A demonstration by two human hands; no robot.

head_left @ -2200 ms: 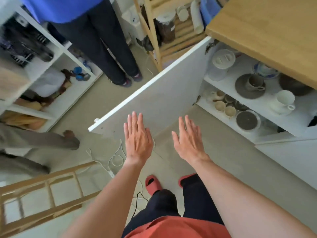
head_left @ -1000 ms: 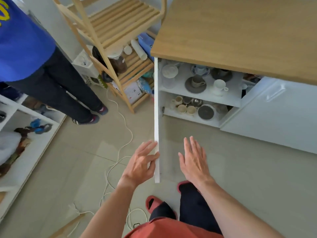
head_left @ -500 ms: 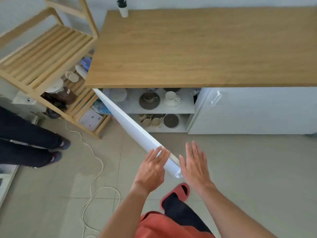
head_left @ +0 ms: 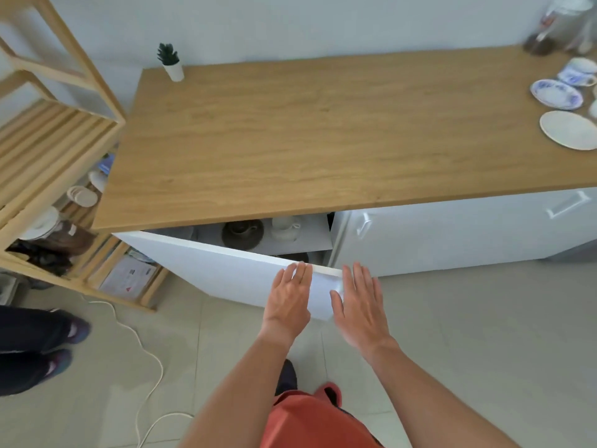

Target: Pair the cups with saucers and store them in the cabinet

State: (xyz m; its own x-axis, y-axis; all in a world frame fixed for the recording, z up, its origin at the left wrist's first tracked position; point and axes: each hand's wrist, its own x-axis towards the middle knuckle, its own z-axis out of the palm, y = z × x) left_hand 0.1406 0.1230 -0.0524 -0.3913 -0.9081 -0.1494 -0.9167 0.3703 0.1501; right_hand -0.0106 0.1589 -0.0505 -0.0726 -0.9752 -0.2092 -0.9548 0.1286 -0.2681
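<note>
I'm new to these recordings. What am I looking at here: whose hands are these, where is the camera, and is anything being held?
There is no robot. A person wears a camera on the head, looking down at their own hands. The left hand lies flat against the white cabinet door, which stands partly open; the right hand hovers open beside the door's edge. Neither holds anything. Inside, a dark cup on a saucer and a white cup sit on the shelf. On the wooden counter at far right lie a white saucer and a blue-patterned saucer.

Both forearms extended forward; left hand (head_left: 288,299) flat, fingers straight; right hand (head_left: 360,305) flat, fingers spread.
</note>
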